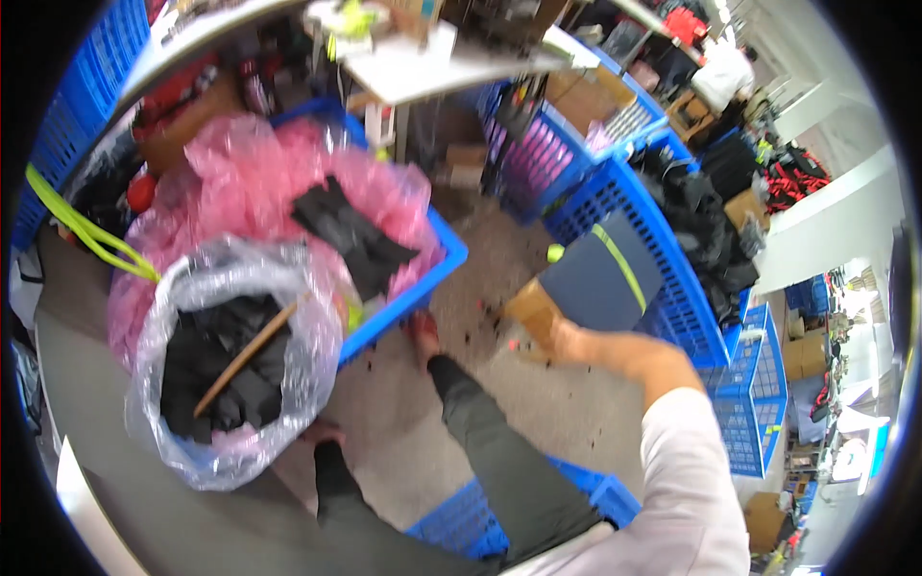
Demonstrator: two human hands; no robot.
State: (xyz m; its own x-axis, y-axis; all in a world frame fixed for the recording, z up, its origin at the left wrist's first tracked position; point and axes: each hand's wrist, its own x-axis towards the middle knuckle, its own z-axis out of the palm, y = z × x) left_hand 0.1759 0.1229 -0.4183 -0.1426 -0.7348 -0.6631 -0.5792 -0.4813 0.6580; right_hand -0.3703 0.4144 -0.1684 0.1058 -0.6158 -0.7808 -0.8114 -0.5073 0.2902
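My right hand (pixel 573 342) reaches in from the lower right, its fingers closed on a brown, cardboard-like end (pixel 531 307). Adjoining that end is a slate-blue board (pixel 600 274) with a yellow-green stripe; the two appear to be one piece, though blur hides the joint. The board is tilted against or just in front of a blue crate (pixel 693 312) of black items. My left hand does not show. On the left, a clear plastic bag (pixel 144 389) holds black fabric pieces (pixel 216 360), with a wooden stick (pixel 245 357) lying across them.
Pink plastic bags (pixel 240 158) and black fabric (pixel 351 235) fill a blue bin (pixel 408 305) at left. More blue crates (pixel 538 144) stand at the back. A white table (pixel 413 77) is beyond. Another blue crate (pixel 461 518) sits by my legs; scraps litter the floor (pixel 480 259).
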